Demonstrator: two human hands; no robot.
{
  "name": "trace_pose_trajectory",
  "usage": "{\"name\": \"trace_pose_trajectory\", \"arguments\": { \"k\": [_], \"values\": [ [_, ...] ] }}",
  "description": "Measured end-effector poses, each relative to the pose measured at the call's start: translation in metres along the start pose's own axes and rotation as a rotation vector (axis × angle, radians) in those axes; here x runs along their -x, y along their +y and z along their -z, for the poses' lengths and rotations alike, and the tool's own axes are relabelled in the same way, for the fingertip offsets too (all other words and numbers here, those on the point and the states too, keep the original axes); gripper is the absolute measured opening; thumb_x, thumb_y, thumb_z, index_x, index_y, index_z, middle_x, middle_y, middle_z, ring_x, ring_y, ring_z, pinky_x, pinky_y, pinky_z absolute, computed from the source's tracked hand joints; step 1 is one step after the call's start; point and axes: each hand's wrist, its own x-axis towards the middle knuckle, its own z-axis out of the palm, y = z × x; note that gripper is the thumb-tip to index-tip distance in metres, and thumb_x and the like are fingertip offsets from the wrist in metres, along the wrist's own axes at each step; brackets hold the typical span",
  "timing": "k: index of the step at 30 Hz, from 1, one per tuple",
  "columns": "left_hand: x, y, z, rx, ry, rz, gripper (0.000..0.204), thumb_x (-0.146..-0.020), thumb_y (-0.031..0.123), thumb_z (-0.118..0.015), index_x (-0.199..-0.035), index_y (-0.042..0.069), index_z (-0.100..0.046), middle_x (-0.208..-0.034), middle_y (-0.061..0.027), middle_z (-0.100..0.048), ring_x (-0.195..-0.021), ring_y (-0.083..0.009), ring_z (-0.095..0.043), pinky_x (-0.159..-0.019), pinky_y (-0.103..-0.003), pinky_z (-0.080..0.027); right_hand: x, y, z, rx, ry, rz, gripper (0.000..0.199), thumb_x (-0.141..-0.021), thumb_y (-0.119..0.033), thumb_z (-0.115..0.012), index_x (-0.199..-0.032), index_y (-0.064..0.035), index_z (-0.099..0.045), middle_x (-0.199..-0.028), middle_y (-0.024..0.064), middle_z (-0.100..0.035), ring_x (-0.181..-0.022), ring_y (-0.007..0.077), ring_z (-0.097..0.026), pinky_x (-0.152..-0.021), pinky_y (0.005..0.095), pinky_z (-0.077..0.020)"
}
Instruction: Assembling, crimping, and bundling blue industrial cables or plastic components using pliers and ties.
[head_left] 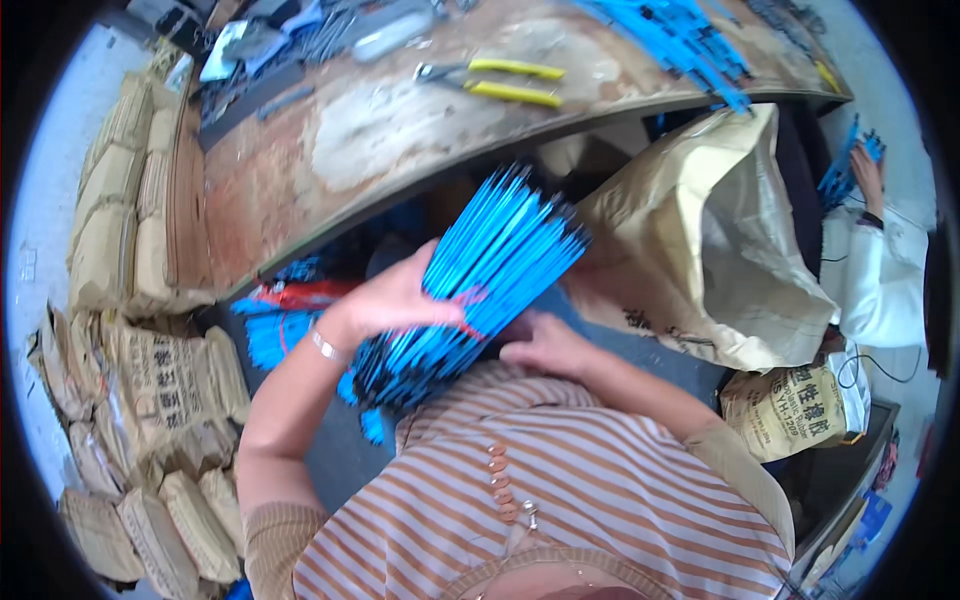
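Note:
A thick bundle of thin blue rods with black ends [500, 250] is held tilted in front of my body. Red string crosses the bundle near its middle. My left hand [410, 295] is closed round its left side, beside the string. At the bundle's lower right side, my right hand [548, 343] is curled against it, with its fingers partly hidden. Below and left of my left hand are more blue bundles [265, 335], one with red material across it. An open paper sack [745, 250] stands to the right of the bundle.
Yellow-handled cutting pliers [515, 82] lie on the worn wooden table [250, 200], whose edge curves ahead of me. Loose blue rods [680, 45] overhang it at the far right. Folded paper sacks [170, 390] are stacked at left. Another person's hand [868, 180] holds blue rods at right.

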Motion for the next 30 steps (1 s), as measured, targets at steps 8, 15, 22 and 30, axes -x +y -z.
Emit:
{"name": "trace_pose_trajectory", "arguments": {
  "k": [8,15,22,30],
  "values": [
    [0.071,0.09,-0.003,-0.564,0.681,-0.318,0.098,-0.051,0.02,-0.083,-0.134,-0.003,-0.035,-0.123,-0.0175,-0.052,-0.103,-0.0276,-0.055,-0.091,-0.038,-0.042,-0.005,-0.108,-0.014,-0.107,-0.042,0.751,0.083,-0.066,-0.01,-0.081,-0.135,-0.0034,-0.036,-0.128,0.0121,-0.051,-0.112,0.0223,-0.05,-0.099,0.0377,-0.0381],
    [0.085,0.092,0.121,-0.315,1.069,-0.842,0.065,-0.07,0.007,-0.066,-0.129,-0.003,-0.04,-0.119,-0.0162,-0.055,-0.098,-0.0256,-0.056,-0.089,-0.034,-0.045,-0.055,-0.29,-0.039,0.255,0.251,1.05,0.081,-0.058,-0.021,-0.083,-0.122,0.0007,-0.039,-0.107,0.0178,-0.059,-0.087,0.0278,-0.06,-0.079,0.0365,-0.0488],
    [0.033,0.034,0.164,-0.033,1.015,-0.994,0.062,-0.079,0.008,-0.06,-0.135,-0.002,-0.034,-0.128,-0.0183,-0.048,-0.107,-0.0263,-0.054,-0.094,-0.036,-0.043,-0.148,-0.265,-0.028,0.487,0.333,1.154,0.07,-0.063,-0.028,-0.078,-0.112,0.0051,-0.042,-0.106,0.0231,-0.057,-0.088,0.0355,-0.058,-0.08,0.0406,-0.0462],
    [0.091,0.0,0.165,0.367,0.977,-0.918,0.05,-0.086,0.015,-0.051,-0.132,0.0,-0.039,-0.129,-0.0184,-0.049,-0.11,-0.0268,-0.053,-0.096,-0.04,-0.043,-0.144,-0.263,-0.085,0.454,0.404,1.407,0.077,-0.064,-0.03,-0.073,-0.12,0.0076,-0.036,-0.105,0.0224,-0.052,-0.086,0.0361,-0.05,-0.084,0.0411,-0.0419]
  ]
}}
